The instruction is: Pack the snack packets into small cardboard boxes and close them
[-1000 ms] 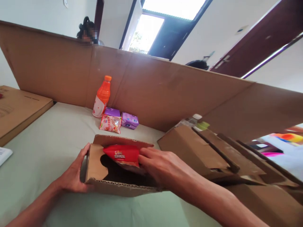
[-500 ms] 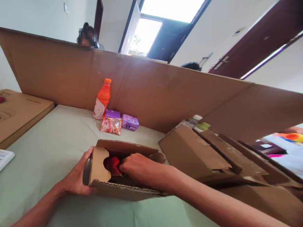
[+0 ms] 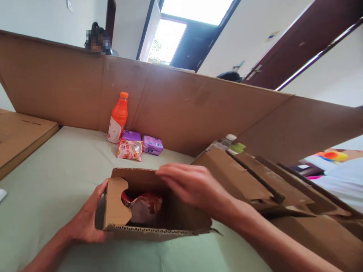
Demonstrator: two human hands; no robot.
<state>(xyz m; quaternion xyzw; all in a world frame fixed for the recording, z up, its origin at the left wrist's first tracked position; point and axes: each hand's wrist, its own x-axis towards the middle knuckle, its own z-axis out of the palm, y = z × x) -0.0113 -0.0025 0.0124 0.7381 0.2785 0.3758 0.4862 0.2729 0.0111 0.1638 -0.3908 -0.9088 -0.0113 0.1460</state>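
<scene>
An open cardboard box stands on the pale green cloth in front of me. My left hand grips its left end, thumb on the near side and fingers at the far side. Inside lies a red and white packet, partly hidden by the cut-out end flap. My right hand is above the box's right half, empty, its fingers stretched out together. Its fingertips are by the far rim; whether they touch it I cannot tell.
Beyond the box stand an orange drink bottle, two purple packs and a pink-and-white snack packet. Several cardboard boxes crowd the right. A tall cardboard partition runs behind, with a person past it. A flat carton lies left.
My right hand has come up out of the box, let go of the red packet, and opened. The packet now rests inside. My left hand keeps its grip on the box.
</scene>
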